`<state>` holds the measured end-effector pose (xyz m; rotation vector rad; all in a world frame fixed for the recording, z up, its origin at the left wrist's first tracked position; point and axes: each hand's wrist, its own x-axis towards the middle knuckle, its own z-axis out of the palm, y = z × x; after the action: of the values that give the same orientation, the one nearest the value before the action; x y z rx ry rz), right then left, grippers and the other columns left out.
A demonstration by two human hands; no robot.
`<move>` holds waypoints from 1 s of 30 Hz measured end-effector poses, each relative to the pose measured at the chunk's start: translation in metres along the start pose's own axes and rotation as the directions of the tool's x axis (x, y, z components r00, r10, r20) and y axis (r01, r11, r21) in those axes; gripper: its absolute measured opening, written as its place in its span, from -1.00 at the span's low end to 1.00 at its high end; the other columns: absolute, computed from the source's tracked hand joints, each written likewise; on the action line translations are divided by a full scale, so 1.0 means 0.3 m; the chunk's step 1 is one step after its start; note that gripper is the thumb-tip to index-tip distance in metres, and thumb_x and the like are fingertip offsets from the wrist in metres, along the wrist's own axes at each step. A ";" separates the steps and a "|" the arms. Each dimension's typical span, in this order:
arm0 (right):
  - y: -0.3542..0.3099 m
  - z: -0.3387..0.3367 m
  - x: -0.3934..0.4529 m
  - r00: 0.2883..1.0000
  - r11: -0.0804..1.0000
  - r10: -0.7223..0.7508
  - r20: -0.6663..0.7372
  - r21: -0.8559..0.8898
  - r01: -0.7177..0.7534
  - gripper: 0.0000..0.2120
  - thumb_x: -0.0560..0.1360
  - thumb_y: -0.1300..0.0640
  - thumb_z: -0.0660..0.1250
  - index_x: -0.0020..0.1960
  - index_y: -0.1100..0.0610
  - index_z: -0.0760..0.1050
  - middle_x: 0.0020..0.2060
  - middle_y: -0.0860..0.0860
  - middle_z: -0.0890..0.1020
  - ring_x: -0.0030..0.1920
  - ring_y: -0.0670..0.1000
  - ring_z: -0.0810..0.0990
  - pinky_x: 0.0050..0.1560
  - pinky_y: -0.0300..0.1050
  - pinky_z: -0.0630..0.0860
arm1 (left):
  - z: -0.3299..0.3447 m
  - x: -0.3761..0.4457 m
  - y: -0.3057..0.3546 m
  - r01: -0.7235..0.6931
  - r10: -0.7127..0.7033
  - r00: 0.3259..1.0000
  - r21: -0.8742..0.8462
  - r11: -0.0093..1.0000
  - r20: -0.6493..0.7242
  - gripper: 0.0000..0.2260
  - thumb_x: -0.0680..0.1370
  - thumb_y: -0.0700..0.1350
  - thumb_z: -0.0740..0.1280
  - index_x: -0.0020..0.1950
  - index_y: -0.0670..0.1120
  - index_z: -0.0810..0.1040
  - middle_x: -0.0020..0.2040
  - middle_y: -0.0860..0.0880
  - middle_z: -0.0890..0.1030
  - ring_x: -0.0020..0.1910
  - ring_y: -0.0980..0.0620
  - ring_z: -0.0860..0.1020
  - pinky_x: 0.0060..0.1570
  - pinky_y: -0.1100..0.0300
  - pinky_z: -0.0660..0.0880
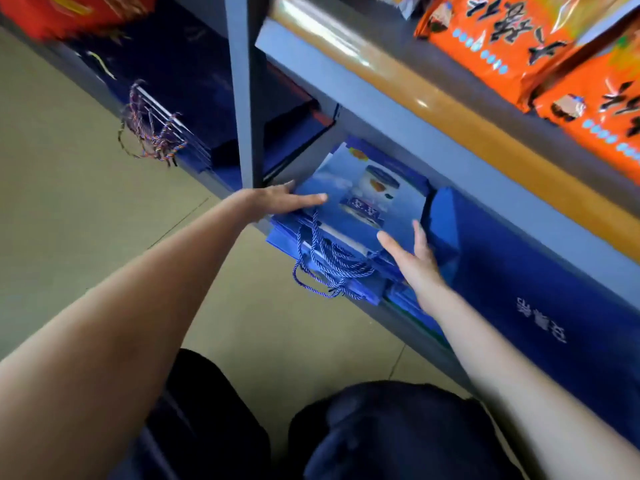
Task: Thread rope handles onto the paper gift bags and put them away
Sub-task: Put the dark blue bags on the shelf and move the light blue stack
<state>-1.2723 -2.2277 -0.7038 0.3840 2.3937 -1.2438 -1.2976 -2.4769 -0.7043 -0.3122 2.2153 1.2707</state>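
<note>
A flat blue paper gift bag (363, 202) with a printed jar picture lies on top of a stack of similar bags on the low grey shelf (398, 313). Blue rope handles (332, 265) hang from the stack over the shelf's front edge. My left hand (287, 200) rests with straight fingers on the bag's left edge. On the right, my right hand (412, 258) lies flat with straight fingers against the bag's near right corner. Neither hand grips anything.
A grey upright post (242, 91) divides the shelf. Left of it lie dark blue bags with multicoloured rope handles (149, 133). A large dark blue bag (540, 282) lies right of the stack. Orange snack packets (519, 46) sit on the shelf above. My knees (381, 434) are below.
</note>
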 end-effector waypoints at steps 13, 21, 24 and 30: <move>0.039 0.068 -0.035 0.992 0.580 -0.053 0.115 -0.805 0.124 0.09 0.34 0.08 0.53 0.52 -0.08 -0.24 0.46 0.17 -0.07 0.30 0.24 0.30 0.15 0.06 0.41 | 0.031 0.053 -0.123 0.014 0.120 0.986 0.783 0.622 -0.113 -0.12 0.38 0.02 0.49 0.51 -0.16 0.04 0.37 -0.20 0.37 0.30 -0.14 0.41 0.20 0.08 0.34; -0.048 0.054 0.012 0.995 0.536 -0.090 0.032 -0.841 0.076 0.02 0.30 -0.01 0.55 0.51 -0.08 -0.09 0.40 0.12 0.05 0.30 0.25 0.24 0.14 0.05 0.39 | 0.013 0.073 -0.093 -0.013 0.186 0.941 0.519 0.855 -0.283 -0.25 0.38 -0.11 0.50 0.48 -0.11 0.21 0.21 -0.22 0.54 0.18 -0.19 0.51 0.16 0.03 0.42; -0.041 0.071 0.001 0.997 0.593 -0.051 0.052 -0.802 0.072 0.04 0.32 0.06 0.54 0.52 -0.08 -0.14 0.48 0.13 -0.14 0.34 0.30 0.17 0.17 0.09 0.38 | 0.059 0.079 -0.114 -0.064 0.114 0.974 0.244 0.968 -0.196 -0.15 0.37 -0.19 0.51 0.52 -0.11 0.09 0.32 -0.13 0.46 0.25 -0.11 0.47 0.16 0.12 0.41; -0.015 0.055 0.040 0.999 0.783 -0.026 0.039 -0.620 0.045 0.02 0.29 0.01 0.56 0.52 -0.03 -0.03 0.45 0.18 0.02 0.42 0.27 0.15 0.32 0.11 0.28 | 0.025 0.024 -0.064 -0.265 0.323 0.936 0.327 0.907 -0.140 0.04 0.36 -0.21 0.52 0.53 0.01 -0.22 0.51 -0.20 0.09 0.38 -0.19 0.33 0.33 0.07 0.31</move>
<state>-1.2809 -2.2433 -0.7149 0.1085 2.6153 -0.3962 -1.2919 -2.4802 -0.7252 0.0270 2.6597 1.0560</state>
